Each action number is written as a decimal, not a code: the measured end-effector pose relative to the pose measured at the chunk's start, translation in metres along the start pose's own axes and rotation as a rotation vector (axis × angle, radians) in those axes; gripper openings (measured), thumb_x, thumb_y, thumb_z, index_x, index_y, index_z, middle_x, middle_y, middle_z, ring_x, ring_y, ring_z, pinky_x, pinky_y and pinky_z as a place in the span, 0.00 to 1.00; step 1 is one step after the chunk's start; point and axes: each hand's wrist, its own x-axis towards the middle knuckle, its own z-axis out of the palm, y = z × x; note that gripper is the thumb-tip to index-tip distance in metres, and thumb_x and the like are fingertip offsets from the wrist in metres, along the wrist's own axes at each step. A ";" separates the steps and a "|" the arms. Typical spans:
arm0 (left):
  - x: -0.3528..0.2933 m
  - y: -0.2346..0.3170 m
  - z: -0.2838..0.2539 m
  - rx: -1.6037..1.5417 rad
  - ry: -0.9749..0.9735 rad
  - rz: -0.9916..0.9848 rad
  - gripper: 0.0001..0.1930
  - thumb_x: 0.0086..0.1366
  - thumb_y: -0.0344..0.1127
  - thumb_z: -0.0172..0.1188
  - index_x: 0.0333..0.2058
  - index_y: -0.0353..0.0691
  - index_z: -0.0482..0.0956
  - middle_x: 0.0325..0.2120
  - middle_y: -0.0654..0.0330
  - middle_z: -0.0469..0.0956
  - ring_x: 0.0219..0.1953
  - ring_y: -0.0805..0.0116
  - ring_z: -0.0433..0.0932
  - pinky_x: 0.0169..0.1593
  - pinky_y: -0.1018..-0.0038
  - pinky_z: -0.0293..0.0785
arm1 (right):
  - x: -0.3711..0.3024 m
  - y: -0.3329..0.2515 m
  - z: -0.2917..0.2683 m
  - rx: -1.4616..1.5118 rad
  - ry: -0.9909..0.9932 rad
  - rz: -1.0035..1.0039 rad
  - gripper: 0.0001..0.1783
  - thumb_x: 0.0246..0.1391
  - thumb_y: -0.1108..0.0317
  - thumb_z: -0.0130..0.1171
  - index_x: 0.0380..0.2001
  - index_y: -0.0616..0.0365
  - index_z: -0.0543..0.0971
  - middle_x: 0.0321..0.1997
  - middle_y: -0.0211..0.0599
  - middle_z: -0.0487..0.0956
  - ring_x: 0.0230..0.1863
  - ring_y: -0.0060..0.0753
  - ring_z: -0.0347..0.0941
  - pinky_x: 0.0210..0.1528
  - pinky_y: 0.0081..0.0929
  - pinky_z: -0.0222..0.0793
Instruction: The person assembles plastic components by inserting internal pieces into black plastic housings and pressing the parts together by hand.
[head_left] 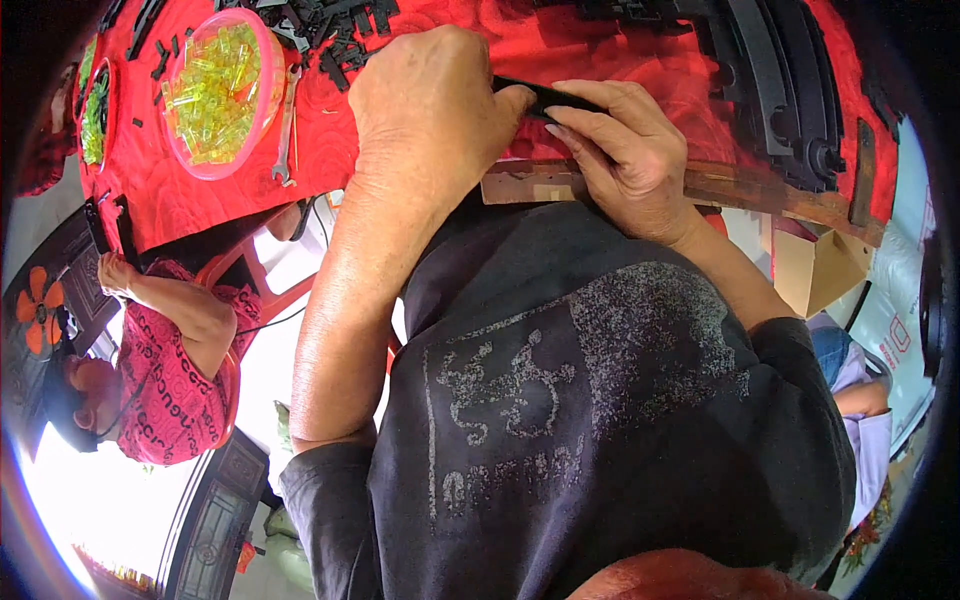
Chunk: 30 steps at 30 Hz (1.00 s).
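Note:
Both my hands grip one narrow black plastic strip (545,97) just above the table's near edge. My left hand (428,98) is closed on its left end, back of the hand up, so most of its fingers are hidden. On the right end, my right hand (628,150) pinches the strip between thumb and fingers. Only a short stretch of the strip shows between the hands; its full length and shape are hidden. Beyond my left hand lies a pile of small black plastic pieces (345,30).
A pink bowl (272,95) of yellow translucent pieces stands left, beside a wrench (287,130). Long black strips (765,80) lie right on the red cloth (440,12). A wooden bar (740,190) lines the near edge above a cardboard box (825,268). Another person (170,380) sits at left.

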 end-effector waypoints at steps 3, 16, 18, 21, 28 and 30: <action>0.001 0.003 -0.002 0.031 -0.014 -0.011 0.17 0.54 0.47 0.71 0.29 0.36 0.86 0.28 0.46 0.84 0.37 0.46 0.86 0.41 0.53 0.82 | 0.001 0.000 -0.001 -0.032 -0.011 -0.033 0.12 0.46 0.74 0.73 0.37 0.58 0.86 0.44 0.37 0.85 0.42 0.43 0.81 0.43 0.35 0.78; -0.003 -0.011 0.023 -0.068 0.186 0.103 0.17 0.56 0.48 0.72 0.26 0.38 0.83 0.22 0.47 0.81 0.30 0.44 0.83 0.35 0.54 0.79 | -0.001 -0.002 -0.002 -0.065 -0.033 -0.021 0.12 0.45 0.74 0.74 0.36 0.58 0.86 0.43 0.36 0.85 0.41 0.43 0.81 0.41 0.35 0.78; -0.003 -0.012 0.024 -0.093 0.195 0.120 0.17 0.56 0.46 0.71 0.25 0.36 0.83 0.22 0.46 0.81 0.30 0.44 0.83 0.36 0.54 0.78 | -0.001 -0.001 -0.002 -0.042 -0.026 -0.027 0.12 0.45 0.74 0.74 0.36 0.57 0.86 0.43 0.36 0.85 0.40 0.43 0.81 0.41 0.35 0.77; -0.004 -0.011 0.025 -0.107 0.197 0.123 0.17 0.56 0.45 0.71 0.25 0.35 0.83 0.22 0.45 0.81 0.30 0.44 0.83 0.35 0.54 0.78 | -0.001 0.001 -0.002 -0.054 -0.029 -0.042 0.13 0.45 0.75 0.74 0.37 0.56 0.86 0.43 0.36 0.85 0.40 0.44 0.81 0.41 0.36 0.77; -0.002 -0.008 0.017 -0.160 0.096 0.104 0.12 0.56 0.38 0.68 0.28 0.33 0.84 0.26 0.43 0.82 0.36 0.42 0.84 0.42 0.51 0.81 | 0.000 0.003 -0.005 -0.066 -0.046 -0.065 0.13 0.46 0.74 0.74 0.38 0.56 0.87 0.43 0.36 0.84 0.40 0.43 0.80 0.41 0.35 0.77; -0.004 -0.008 0.020 -0.167 0.118 0.109 0.12 0.56 0.39 0.68 0.28 0.33 0.84 0.26 0.43 0.82 0.36 0.42 0.84 0.42 0.51 0.81 | -0.001 0.003 -0.005 -0.056 -0.045 -0.071 0.13 0.46 0.74 0.74 0.39 0.56 0.86 0.44 0.36 0.84 0.40 0.43 0.80 0.41 0.35 0.77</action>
